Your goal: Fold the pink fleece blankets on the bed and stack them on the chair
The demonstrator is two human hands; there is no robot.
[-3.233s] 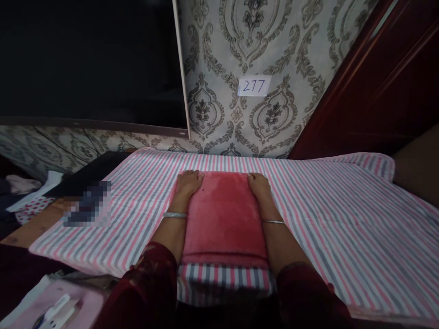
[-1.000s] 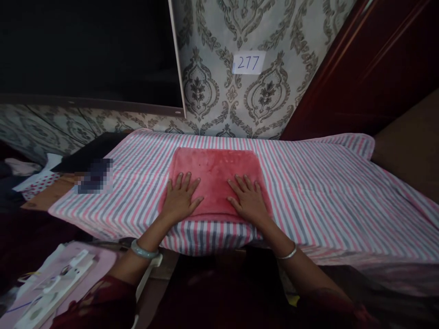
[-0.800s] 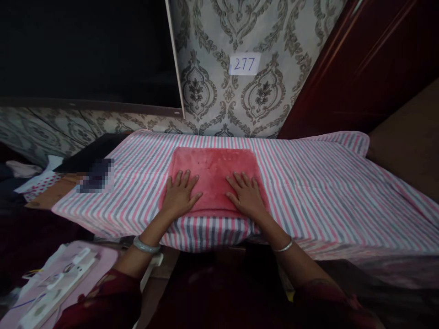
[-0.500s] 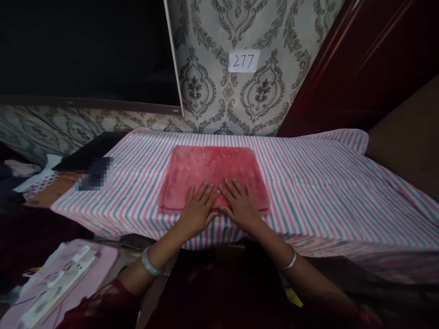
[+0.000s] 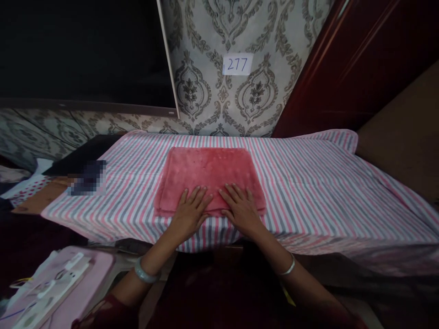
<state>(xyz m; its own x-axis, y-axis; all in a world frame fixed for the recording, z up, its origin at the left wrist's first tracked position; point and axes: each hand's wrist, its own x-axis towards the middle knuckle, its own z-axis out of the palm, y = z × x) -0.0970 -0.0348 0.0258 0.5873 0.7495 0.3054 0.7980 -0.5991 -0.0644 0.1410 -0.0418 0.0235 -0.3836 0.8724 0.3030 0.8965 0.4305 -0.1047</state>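
A folded red plush cloth (image 5: 209,171) lies flat in the middle of a table covered by a pink, grey and white striped sheet (image 5: 315,192). My left hand (image 5: 190,213) rests palm down on the cloth's near edge, fingers stretched and apart. Just to its right, my right hand (image 5: 241,210) lies flat on the same edge, fingers spread. Neither hand holds anything. A pale bangle circles my left wrist and a thin silver one my right.
A patterned wall with a paper label "277" (image 5: 237,64) stands behind the table, with a dark screen (image 5: 82,50) at the left and dark red wood (image 5: 360,59) at the right. A pink case with white items (image 5: 58,283) lies at the lower left, papers and a black object further back.
My hands slid from the cloth's far corners to its near edge, then came together at the middle of that edge. The view pulled back from the table.
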